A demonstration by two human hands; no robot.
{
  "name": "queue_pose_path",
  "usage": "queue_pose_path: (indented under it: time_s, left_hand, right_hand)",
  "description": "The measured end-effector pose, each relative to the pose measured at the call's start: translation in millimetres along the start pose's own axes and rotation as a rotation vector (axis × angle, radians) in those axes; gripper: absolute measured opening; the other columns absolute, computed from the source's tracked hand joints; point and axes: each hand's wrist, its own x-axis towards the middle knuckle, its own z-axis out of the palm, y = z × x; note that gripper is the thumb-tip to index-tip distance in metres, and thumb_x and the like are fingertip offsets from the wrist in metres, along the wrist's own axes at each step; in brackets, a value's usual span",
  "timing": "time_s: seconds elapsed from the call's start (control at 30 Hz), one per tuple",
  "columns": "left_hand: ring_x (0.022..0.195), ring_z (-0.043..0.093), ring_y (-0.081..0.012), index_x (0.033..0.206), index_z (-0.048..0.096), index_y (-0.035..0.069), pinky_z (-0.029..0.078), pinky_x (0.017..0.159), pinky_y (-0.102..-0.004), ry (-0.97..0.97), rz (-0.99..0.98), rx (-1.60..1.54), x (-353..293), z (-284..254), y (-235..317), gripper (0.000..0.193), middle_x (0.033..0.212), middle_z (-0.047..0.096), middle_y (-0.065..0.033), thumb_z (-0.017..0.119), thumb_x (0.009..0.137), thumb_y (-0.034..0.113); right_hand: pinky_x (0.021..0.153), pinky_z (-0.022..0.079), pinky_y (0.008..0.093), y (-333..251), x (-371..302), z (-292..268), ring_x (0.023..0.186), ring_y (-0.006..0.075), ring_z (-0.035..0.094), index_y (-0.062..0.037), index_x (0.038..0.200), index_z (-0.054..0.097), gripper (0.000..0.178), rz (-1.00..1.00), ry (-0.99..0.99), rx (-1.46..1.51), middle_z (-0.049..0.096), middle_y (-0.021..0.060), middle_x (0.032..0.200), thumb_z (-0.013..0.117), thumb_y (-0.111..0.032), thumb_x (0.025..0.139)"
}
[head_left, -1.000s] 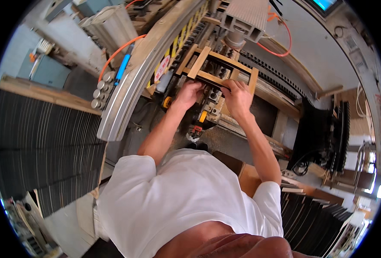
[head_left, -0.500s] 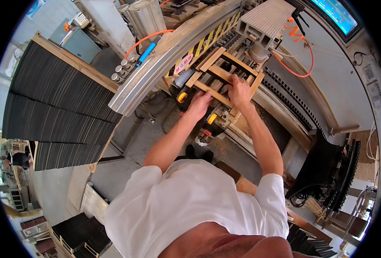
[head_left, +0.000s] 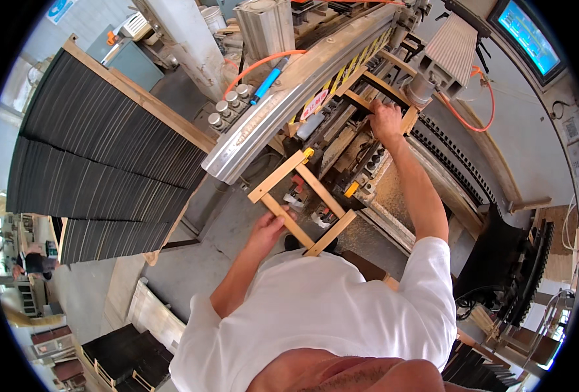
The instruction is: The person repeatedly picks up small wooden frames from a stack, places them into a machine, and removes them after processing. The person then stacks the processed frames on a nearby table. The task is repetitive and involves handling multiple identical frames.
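Close to my body on the left, my left hand (head_left: 266, 234) is closed on one rail of a small light-wood frame (head_left: 276, 176), made of two rails joined by two end pieces. The frame is held up in the air, tilted, with the floor showing through it. Farther off, my right arm stretches to the machine bed, where my right hand (head_left: 387, 122) is closed on a second wooden frame (head_left: 409, 119). That frame lies under the machine's head (head_left: 420, 90). My right fingertips are partly hidden.
A metal beam (head_left: 247, 140) carrying a blue air-gun-like tool (head_left: 268, 81) crosses ahead. Tall stacks of dark strips (head_left: 106, 157) stand at left. A screen (head_left: 528, 38) hangs at the far right, above a coiled orange hose (head_left: 477, 114). Sawdust (head_left: 391, 196) lies by the machine bed.
My left hand has drawn one wooden frame off the machine, back toward my body and left. My right hand stays at the machine with the other frame. The whole view has shifted slightly.
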Motion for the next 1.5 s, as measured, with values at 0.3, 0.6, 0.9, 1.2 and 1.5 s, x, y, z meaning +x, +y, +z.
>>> queue_pose_path:
  time_s: [0.3,0.6,0.9,1.2,1.5]
  left_hand:
    - [0.108,0.054,-0.0193,0.120,0.049,0.002,0.040,0.097,-0.0358,0.204,0.016,0.041,-26.9,-55.4,6.3,0.032,0.109,0.059,-0.0080,0.054,0.093,0.019]
    - [0.106,0.055,-0.0203,0.120,0.049,0.000,0.042,0.095,-0.0356,0.357,0.060,-0.134,-23.5,-67.8,-14.8,0.037,0.112,0.059,-0.0100,0.057,0.092,0.022]
    - [0.095,0.059,-0.0177,0.111,0.056,0.004,0.047,0.084,-0.0325,0.578,-0.051,-0.069,10.8,-82.7,-73.4,0.031,0.105,0.061,-0.0067,0.061,0.088,0.025]
    - [0.070,0.057,-0.0134,0.104,0.064,0.002,0.047,0.061,-0.0291,0.748,-0.048,0.057,32.1,-93.9,-125.7,0.029,0.088,0.065,-0.0049,0.063,0.082,0.022]
    - [0.072,0.061,-0.0185,0.103,0.065,0.002,0.049,0.065,-0.0336,0.974,-0.064,0.369,17.4,-76.6,-131.8,0.036,0.081,0.065,-0.0095,0.067,0.077,0.027]
  right_hand:
    - [0.086,0.033,0.0377,6.9,59.3,-2.3,0.101,0.0271,0.054,-0.0026,0.115,0.053,0.034,-0.039,-0.224,-0.589,0.068,0.0116,0.081,0.057,-0.009,0.083]
    - [0.092,0.034,0.0391,56.8,112.9,8.2,0.090,0.0257,0.060,-0.0083,0.099,0.058,0.019,0.023,-0.243,-0.587,0.068,0.0101,0.086,0.059,-0.006,0.080]
    - [0.086,0.047,0.0456,66.2,140.0,16.9,0.089,0.0325,0.063,-0.0079,0.089,0.062,0.008,-0.032,-0.288,-0.418,0.066,0.0157,0.090,0.059,-0.009,0.081]
    - [0.074,0.052,0.0428,83.8,150.9,31.6,0.096,0.0285,0.061,-0.0081,0.104,0.063,0.022,-0.104,-0.353,-0.484,0.064,0.0135,0.101,0.061,-0.012,0.083]
    - [0.098,0.040,0.0487,81.2,142.1,19.1,0.092,0.0275,0.062,-0.0085,0.094,0.063,0.012,-0.054,-0.309,-0.515,0.066,0.0111,0.094,0.064,-0.009,0.082]
